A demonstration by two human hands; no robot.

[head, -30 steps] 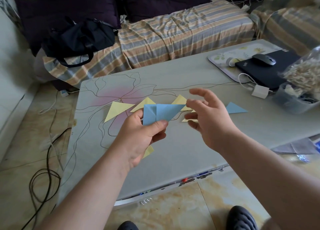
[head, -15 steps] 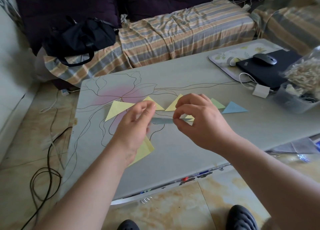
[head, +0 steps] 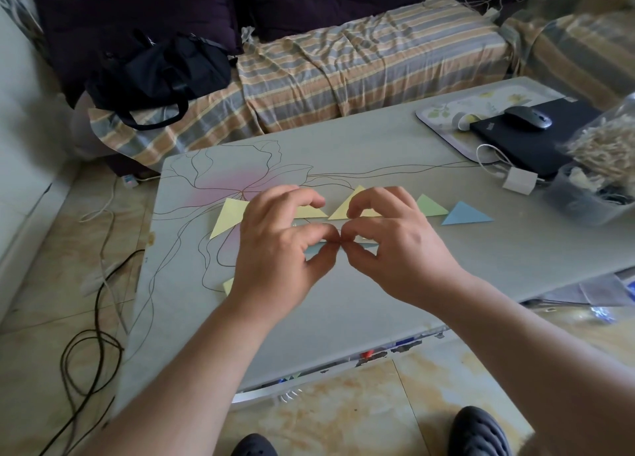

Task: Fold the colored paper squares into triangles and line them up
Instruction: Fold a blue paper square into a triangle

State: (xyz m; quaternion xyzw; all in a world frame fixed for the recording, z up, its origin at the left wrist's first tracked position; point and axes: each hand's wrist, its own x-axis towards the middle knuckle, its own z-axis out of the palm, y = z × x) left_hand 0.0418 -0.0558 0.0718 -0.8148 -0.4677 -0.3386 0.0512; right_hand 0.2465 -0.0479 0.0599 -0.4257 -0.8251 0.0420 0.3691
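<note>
**Blue paper pinched edge-on between both your hands, its long axis running left to right, parallel to the row beyond it.**

Your left hand (head: 275, 246) and right hand (head: 395, 246) meet at the middle of the blue paper (head: 364, 246), each with thumb and forefinger clamped on it just above the table (head: 343, 304); only thin slivers of blue show either side of your fingertips, so you cannot tell how flat the fold lies. The row lies directly ahead of your hands: yellow triangles (head: 228, 216), then a green triangle (head: 429, 206), then a blue triangle (head: 465, 214) at the right end. The free spot looks to be past that blue one, ahead and to your right, so your right hand is the nearer for placing. A yellow corner (head: 227, 285) peeks out under your left wrist.
</note>
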